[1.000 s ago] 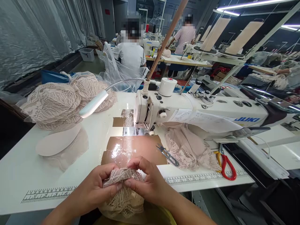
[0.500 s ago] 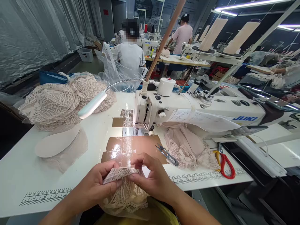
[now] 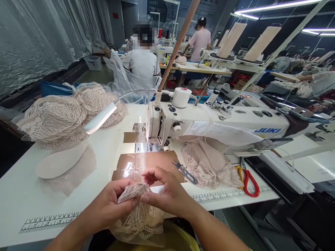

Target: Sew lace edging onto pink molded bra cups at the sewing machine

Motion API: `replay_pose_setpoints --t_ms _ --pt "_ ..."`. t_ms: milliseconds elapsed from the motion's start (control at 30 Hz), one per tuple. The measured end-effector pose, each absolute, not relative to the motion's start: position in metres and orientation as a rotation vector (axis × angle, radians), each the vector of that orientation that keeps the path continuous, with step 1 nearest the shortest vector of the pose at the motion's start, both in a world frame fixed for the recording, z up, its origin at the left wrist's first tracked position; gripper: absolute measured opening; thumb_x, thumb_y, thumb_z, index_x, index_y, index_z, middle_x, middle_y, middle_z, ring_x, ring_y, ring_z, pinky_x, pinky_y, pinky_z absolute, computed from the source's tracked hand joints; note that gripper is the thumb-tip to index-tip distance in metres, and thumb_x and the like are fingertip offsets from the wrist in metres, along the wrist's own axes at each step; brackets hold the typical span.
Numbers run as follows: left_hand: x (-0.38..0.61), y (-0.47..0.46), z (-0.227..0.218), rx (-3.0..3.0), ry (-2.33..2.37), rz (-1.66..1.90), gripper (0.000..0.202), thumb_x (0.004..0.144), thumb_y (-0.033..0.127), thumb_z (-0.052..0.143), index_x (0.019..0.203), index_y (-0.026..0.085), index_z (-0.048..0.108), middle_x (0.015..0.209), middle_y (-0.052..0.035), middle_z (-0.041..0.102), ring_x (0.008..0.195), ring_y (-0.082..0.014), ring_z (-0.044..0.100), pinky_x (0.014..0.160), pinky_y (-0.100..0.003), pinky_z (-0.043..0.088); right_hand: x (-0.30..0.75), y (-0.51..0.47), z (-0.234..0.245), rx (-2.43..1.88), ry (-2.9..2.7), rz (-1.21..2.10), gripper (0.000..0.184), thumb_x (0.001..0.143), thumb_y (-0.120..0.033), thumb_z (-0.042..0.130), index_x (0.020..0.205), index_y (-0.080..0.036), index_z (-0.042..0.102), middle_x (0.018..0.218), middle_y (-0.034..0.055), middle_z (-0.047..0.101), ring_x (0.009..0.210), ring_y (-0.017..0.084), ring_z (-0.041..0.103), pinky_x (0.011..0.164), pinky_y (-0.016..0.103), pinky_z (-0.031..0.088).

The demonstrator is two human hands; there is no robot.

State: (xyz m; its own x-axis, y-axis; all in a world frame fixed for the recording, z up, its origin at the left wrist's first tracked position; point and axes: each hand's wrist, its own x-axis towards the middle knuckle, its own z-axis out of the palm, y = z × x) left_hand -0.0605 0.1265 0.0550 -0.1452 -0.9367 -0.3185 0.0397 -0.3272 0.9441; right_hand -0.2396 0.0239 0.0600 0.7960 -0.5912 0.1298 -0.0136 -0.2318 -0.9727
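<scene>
Beige and openwork, a lace piece (image 3: 136,221) is drooping below the left hand (image 3: 107,202), whose thumb and fingers are clamping its upper edge. The right hand (image 3: 170,193) is resting its thumb against the opposite side, its fingers standing apart from that thumb. Ahead of both hands, a JUKI sewing machine (image 3: 199,116) is standing on the surface (image 3: 107,157); thread snips (image 3: 186,173) are lying ahead-right of the right hand, red-handled scissors (image 3: 245,174) farther right.

Beige lace (image 3: 134,219), branching openwork pattern
</scene>
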Motion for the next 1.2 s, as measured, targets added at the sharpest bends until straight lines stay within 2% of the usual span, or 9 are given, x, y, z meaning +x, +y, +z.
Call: replay_pose_setpoints --t_ms 67,133,233,433,733,900,1200 --pt "-0.061 0.127 0.054 1.309 -1.084 -1.596 0.025 0.08 0.039 0.064 0.081 0.015 0.057 0.071 0.0016 0.047 0.063 -0.0118 0.043 0.059 -0.022 0.036 -0.236 0.025 0.059 -1.755 0.513 -0.527 0.01 0.078 -0.027 0.066 0.083 -0.018 0.064 0.072 -0.0017 0.059 0.067 0.012 0.051 0.064 0.022 0.042" --pt "-0.061 0.127 0.054 1.266 -1.088 -1.615 0.027 0.079 0.039 0.065 0.088 0.015 0.058 0.076 -0.0001 0.051 0.067 -0.0134 0.047 0.061 -0.023 0.039 -0.234 0.026 0.058 -1.763 0.532 -0.51 0.009 0.08 -0.021 0.061 0.072 -0.017 0.061 0.065 -0.0034 0.054 0.061 0.01 0.047 0.058 0.021 0.038" --pt "-0.06 0.126 0.056 1.224 -1.09 -1.632 0.031 0.078 0.04 0.067 0.096 0.015 0.059 0.083 -0.0024 0.056 0.074 -0.016 0.051 0.066 -0.024 0.042 -0.234 0.026 0.057 -1.785 0.524 -0.519 0.008 0.08 -0.019 0.059 0.072 -0.017 0.061 0.064 -0.0042 0.052 0.06 0.01 0.045 0.058 0.02 0.036" --pt "-0.059 0.123 0.059 1.344 -1.136 -1.534 0.031 0.088 0.044 0.055 0.082 0.013 0.061 0.07 0.0 0.049 0.064 -0.0121 0.043 0.057 -0.021 0.035 -0.237 0.026 0.056 -1.828 0.511 -0.522 0.008 0.083 -0.024 0.061 0.078 -0.018 0.065 0.067 -0.003 0.056 0.062 0.01 0.048 0.06 0.021 0.038" --pt "-0.06 0.121 0.059 1.27 -1.202 -1.579 0.025 0.085 0.039 0.059 0.09 0.014 0.063 0.077 -0.0015 0.054 0.07 -0.0137 0.047 0.062 -0.022 0.04 -0.238 0.027 0.053 -1.811 0.492 -0.564 0.015 0.083 -0.025 0.057 0.071 -0.017 0.062 0.062 -0.0033 0.053 0.058 0.01 0.046 0.057 0.02 0.037" --pt "-0.064 0.122 0.055 1.213 -1.117 -1.65 0.026 0.086 0.039 0.059 0.08 0.013 0.06 0.071 0.0 0.048 0.065 -0.0122 0.044 0.058 -0.022 0.036 -0.237 0.028 0.052 -1.699 0.478 -0.515 0.015 0.081 -0.024 0.057 0.069 -0.016 0.06 0.063 -0.0032 0.052 0.059 0.01 0.045 0.057 0.02 0.036" --pt "-0.072 0.124 0.056 1.341 -1.299 -1.424 0.033 0.091 0.042 0.05 0.071 0.015 0.052 0.068 0.0015 0.038 0.062 -0.0114 0.035 0.055 -0.023 0.032 -0.24 0.025 0.051 -1.653 0.494 -0.541 0.016 0.083 -0.023 0.055 0.068 -0.017 0.058 0.064 -0.0031 0.05 0.061 0.01 0.044 0.058 0.021 0.036"
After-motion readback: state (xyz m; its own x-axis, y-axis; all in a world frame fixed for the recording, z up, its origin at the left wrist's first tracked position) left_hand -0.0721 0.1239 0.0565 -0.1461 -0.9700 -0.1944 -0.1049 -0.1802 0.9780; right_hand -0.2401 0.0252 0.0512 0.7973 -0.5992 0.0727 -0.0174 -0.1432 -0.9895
